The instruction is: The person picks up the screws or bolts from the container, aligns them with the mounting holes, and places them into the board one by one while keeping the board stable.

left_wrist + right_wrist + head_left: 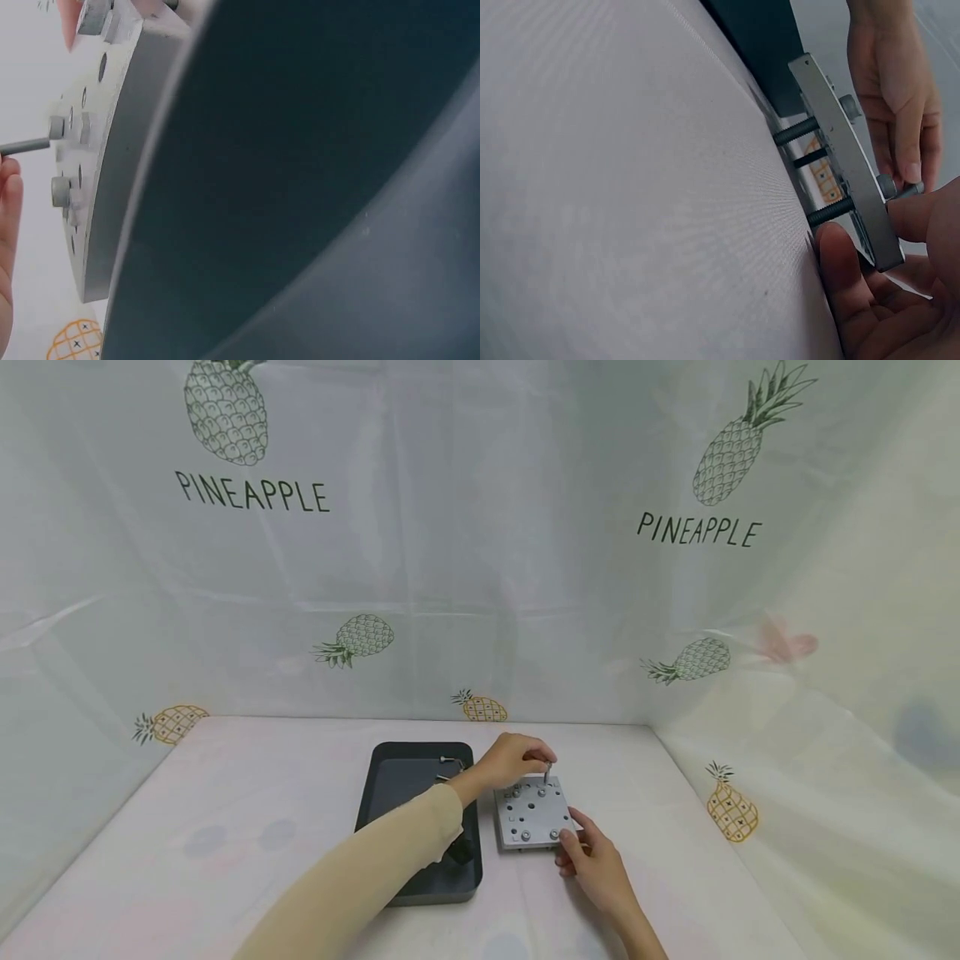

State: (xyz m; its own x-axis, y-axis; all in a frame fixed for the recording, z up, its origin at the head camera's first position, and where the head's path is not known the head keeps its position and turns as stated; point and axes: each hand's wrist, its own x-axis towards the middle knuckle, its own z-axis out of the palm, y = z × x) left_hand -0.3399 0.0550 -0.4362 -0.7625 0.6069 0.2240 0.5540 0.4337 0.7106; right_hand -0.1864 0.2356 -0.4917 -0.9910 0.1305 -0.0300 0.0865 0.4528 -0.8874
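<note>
Over on the pale cloth-covered table (247, 827), the grey metal plate (534, 814) sits just right of the dark tray (408, 777), their edges close together. The left hand (512, 760) reaches across the tray's far end, fingers curled around a thin hex key (547, 772) that stands upright in a screw (57, 127) near the plate's far edge. From the left wrist camera that key (22, 145) runs straight into the screw head, another screw beside it, and the tray's dark wall (300, 187) fills most of the view, blocking the rest of the table.

The right hand (592, 860) is down at the plate's near right corner, thumb and fingers pinching the plate edge. The right wrist view shows the plate (847, 165) lifted off the cloth on black threaded screw shanks (795, 130), with the thumb (840, 262) tucked under the corner.

Small metal parts (450, 764) lie in the tray's far end, and a black object (459, 852) shows past the sleeve (390, 843), which hides much of the tray's right side. Pineapple-print sheeting (480, 527) hangs behind.
</note>
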